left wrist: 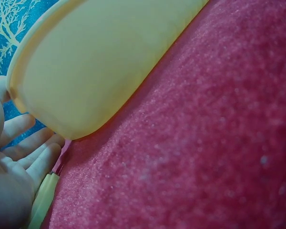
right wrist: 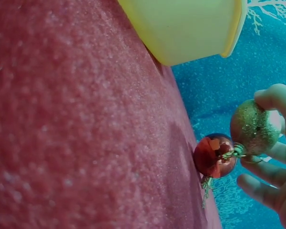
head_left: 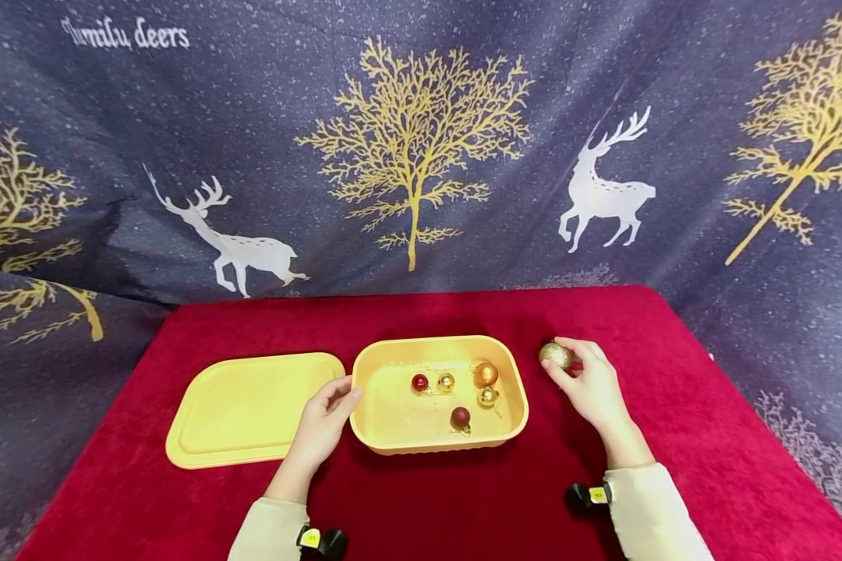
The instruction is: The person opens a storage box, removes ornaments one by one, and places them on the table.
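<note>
My left hand (head_left: pixel 325 417) holds the left end of a yellow plastic box (head_left: pixel 435 446), thumb at the rim and the other fingers by the outer wall. Inside the box lie several Christmas baubles: a small red bauble (head_left: pixel 419 382), shiny gold ones, an orange-gold bauble (head_left: pixel 486 374) and a dark red bauble (head_left: pixel 460 418). Right of the box, my right hand (head_left: pixel 593 387) pinches a glittery gold bauble (head_left: pixel 555 356) between thumb and fingers. A shiny red bauble (right wrist: pixel 214 155) with a gold cord shows close beside it in the right wrist view.
A flat yellow lid (head_left: pixel 252 409) lies left of the box. Red plush cloth (head_left: pixel 463 506) covers the table. Behind it hangs a dark blue cloth (head_left: pixel 267 117) printed with gold trees and white deer.
</note>
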`<act>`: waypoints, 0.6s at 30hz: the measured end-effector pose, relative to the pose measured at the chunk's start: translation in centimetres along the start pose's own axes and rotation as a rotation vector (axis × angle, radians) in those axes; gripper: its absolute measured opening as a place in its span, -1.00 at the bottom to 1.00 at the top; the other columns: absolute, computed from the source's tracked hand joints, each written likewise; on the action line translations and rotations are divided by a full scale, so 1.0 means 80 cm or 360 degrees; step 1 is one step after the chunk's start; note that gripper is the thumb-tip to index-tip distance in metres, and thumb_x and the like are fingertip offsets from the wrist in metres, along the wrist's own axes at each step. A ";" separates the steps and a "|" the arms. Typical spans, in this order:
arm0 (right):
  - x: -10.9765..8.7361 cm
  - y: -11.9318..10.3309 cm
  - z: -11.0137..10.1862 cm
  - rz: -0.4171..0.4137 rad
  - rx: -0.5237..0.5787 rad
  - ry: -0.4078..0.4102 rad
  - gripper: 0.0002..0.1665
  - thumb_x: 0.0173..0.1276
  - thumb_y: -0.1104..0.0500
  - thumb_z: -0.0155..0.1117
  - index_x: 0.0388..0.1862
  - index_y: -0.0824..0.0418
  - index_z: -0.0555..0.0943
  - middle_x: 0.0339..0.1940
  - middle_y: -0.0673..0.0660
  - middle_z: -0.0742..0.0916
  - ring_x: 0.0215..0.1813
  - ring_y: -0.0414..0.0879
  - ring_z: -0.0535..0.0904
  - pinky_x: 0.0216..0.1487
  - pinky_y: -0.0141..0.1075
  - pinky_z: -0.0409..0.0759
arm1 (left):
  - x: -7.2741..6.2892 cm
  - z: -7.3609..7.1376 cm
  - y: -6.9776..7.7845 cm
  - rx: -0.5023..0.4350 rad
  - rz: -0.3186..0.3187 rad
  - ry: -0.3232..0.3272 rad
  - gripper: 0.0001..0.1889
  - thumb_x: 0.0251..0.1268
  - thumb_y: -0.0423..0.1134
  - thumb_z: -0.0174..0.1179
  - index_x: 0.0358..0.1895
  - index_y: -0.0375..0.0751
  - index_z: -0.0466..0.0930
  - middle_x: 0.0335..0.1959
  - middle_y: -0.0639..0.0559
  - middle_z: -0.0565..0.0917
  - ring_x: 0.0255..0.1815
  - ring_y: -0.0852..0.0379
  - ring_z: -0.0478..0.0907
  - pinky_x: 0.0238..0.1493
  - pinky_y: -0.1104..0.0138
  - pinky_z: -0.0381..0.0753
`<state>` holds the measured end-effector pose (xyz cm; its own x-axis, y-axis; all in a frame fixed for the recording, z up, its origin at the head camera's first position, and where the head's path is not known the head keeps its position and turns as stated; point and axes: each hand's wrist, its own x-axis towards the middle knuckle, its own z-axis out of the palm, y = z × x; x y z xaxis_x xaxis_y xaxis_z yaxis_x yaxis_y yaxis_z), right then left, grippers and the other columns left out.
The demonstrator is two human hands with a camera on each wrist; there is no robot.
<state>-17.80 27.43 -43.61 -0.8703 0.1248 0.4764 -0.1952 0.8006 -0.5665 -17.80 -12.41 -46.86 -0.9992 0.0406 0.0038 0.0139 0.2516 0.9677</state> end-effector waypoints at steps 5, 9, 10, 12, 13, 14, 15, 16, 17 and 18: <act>0.000 0.001 0.002 -0.0007 -0.0014 -0.0049 -0.55 0.09 0.19 0.45 -0.02 0.29 0.61 -0.08 0.26 0.65 -0.25 0.04 0.60 -0.29 -0.38 0.54 | 0.000 0.000 -0.001 -0.0011 0.0002 0.0000 -0.58 0.35 -0.17 0.13 0.20 -0.29 0.47 0.09 -0.19 0.58 0.10 0.12 0.50 0.08 0.51 0.44; -0.001 0.002 0.003 -0.0003 -0.0024 -0.0071 -0.57 0.09 0.20 0.44 -0.05 0.30 0.61 -0.07 0.26 0.62 -0.19 0.05 0.58 -0.26 -0.42 0.51 | 0.000 0.000 -0.001 -0.0009 -0.0021 0.0000 -0.59 0.35 -0.18 0.14 0.20 -0.28 0.47 0.09 -0.17 0.58 0.07 0.18 0.50 0.05 0.55 0.44; -0.001 0.003 0.004 -0.0001 -0.0031 -0.0079 -0.57 0.08 0.21 0.44 -0.05 0.30 0.61 -0.07 0.26 0.61 -0.17 0.05 0.57 -0.24 -0.40 0.51 | 0.000 0.000 -0.001 -0.0009 -0.0026 0.0000 -0.59 0.35 -0.18 0.14 0.20 -0.27 0.47 0.09 -0.17 0.58 0.07 0.18 0.50 0.05 0.56 0.43; -0.002 0.003 0.004 0.0007 -0.0049 -0.0108 -0.57 0.08 0.21 0.44 -0.04 0.31 0.60 -0.06 0.27 0.60 -0.14 0.07 0.56 -0.19 -0.30 0.51 | 0.001 0.000 -0.001 -0.0014 -0.0030 -0.0001 -0.59 0.35 -0.19 0.14 0.20 -0.27 0.47 0.09 -0.17 0.58 0.08 0.16 0.49 0.05 0.56 0.43; -0.002 0.004 0.004 0.0008 -0.0056 -0.0125 -0.56 0.08 0.21 0.44 -0.04 0.32 0.60 -0.06 0.28 0.60 -0.12 0.09 0.56 -0.15 -0.22 0.51 | 0.001 0.000 -0.002 -0.0012 -0.0030 -0.0001 -0.59 0.35 -0.18 0.14 0.20 -0.27 0.47 0.10 -0.16 0.58 0.09 0.15 0.49 0.05 0.57 0.43; -0.002 0.004 0.004 0.0010 -0.0062 -0.0147 -0.55 0.09 0.21 0.43 -0.03 0.33 0.59 -0.04 0.30 0.60 -0.10 0.11 0.55 -0.11 -0.15 0.50 | 0.001 0.000 -0.002 -0.0010 -0.0029 -0.0001 -0.58 0.35 -0.18 0.14 0.21 -0.27 0.46 0.10 -0.17 0.58 0.10 0.13 0.49 0.05 0.57 0.42; -0.002 0.004 0.004 0.0013 -0.0063 -0.0169 -0.54 0.09 0.21 0.43 -0.02 0.34 0.58 -0.04 0.31 0.59 -0.07 0.14 0.55 -0.07 -0.07 0.49 | 0.001 0.000 -0.002 -0.0017 -0.0035 0.0000 -0.58 0.35 -0.18 0.14 0.21 -0.26 0.47 0.11 -0.16 0.58 0.11 0.12 0.48 0.04 0.59 0.42; -0.002 0.005 0.004 0.0014 -0.0061 -0.0191 -0.53 0.10 0.20 0.42 -0.01 0.35 0.57 -0.03 0.33 0.59 -0.05 0.16 0.54 -0.03 -0.02 0.48 | 0.001 0.000 -0.002 -0.0015 -0.0036 0.0000 -0.58 0.35 -0.18 0.13 0.21 -0.26 0.46 0.11 -0.16 0.57 0.11 0.11 0.48 0.03 0.59 0.41; -0.002 0.005 0.004 0.0019 -0.0066 -0.0213 -0.53 0.11 0.20 0.41 -0.01 0.36 0.56 -0.02 0.34 0.59 -0.02 0.18 0.53 0.00 0.02 0.46 | 0.001 0.000 -0.002 -0.0010 -0.0034 0.0000 -0.58 0.35 -0.17 0.13 0.21 -0.26 0.46 0.11 -0.16 0.57 0.12 0.11 0.48 0.03 0.60 0.41; -0.002 0.005 0.004 0.0023 -0.0070 -0.0232 -0.53 0.11 0.19 0.41 -0.01 0.36 0.56 -0.02 0.34 0.60 0.00 0.20 0.53 0.03 0.04 0.45 | 0.001 0.000 -0.002 -0.0006 -0.0033 0.0000 -0.58 0.36 -0.17 0.13 0.21 -0.26 0.46 0.11 -0.16 0.57 0.12 0.11 0.48 0.03 0.60 0.41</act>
<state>-17.91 27.57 -44.14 -0.9300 0.0524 0.3638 -0.1652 0.8247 -0.5410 -17.88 -12.46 -47.00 -0.9992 0.0352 -0.0162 -0.0070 0.2485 0.9686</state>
